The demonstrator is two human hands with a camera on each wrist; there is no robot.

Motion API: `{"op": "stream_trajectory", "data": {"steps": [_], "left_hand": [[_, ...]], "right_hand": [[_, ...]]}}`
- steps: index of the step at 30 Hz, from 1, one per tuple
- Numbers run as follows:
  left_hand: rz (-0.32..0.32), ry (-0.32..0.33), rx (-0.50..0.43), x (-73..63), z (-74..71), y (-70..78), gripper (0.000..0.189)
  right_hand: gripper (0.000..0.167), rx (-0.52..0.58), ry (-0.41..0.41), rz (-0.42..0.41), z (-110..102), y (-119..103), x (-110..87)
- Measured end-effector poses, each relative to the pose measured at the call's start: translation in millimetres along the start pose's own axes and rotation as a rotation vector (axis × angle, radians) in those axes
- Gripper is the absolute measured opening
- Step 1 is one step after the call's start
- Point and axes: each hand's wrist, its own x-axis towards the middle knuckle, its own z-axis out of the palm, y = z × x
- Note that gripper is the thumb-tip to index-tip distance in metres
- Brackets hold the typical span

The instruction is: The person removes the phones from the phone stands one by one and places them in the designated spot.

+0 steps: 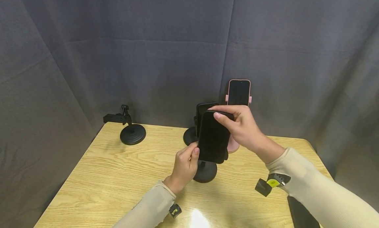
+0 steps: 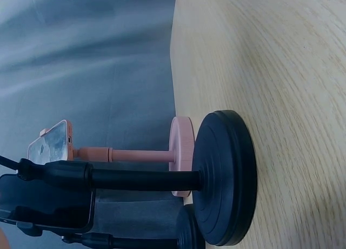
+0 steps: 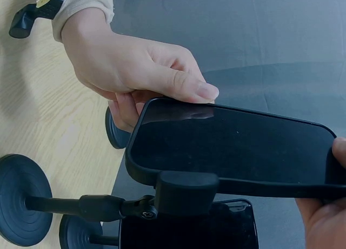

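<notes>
A black smartphone (image 1: 214,137) stands tilted over a black phone stand with a round base (image 1: 205,172). My right hand (image 1: 244,129) holds the phone's top end, thumb on the screen side and fingers behind. My left hand (image 1: 184,167) grips the phone's lower left edge; its thumb lies along that edge in the right wrist view, and its curled fingers are partly hidden behind. One black clamp jaw (image 3: 186,192) sits against the opposite long edge. Whether the other jaw touches the phone is hidden. The stand's pole (image 2: 146,180) shows in the left wrist view.
Behind the held phone, another black stand (image 1: 189,136) carries a dark phone (image 1: 204,107). A pink stand (image 1: 233,145) carries a pink-cased phone (image 1: 239,91). At the far left is a black stand (image 1: 133,134) with no phone. A dark flat object (image 1: 302,215) lies at lower right.
</notes>
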Motion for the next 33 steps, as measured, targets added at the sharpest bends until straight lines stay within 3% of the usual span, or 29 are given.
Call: {"op": "stream_trajectory", "data": {"steps": [26,33], "left_hand": [[-0.005,0.013,-0.015,-1.0,-1.3,1.0,0.046],[-0.036,-0.020,-0.041,-0.3,0.0,2.1,0.044]], "right_hand": [[0.023,-0.002,0.026,-0.008,-0.7,-7.1,5.4],[0.024,-0.035,0.071,0.032,-3.0,-7.7,2.1]]}}
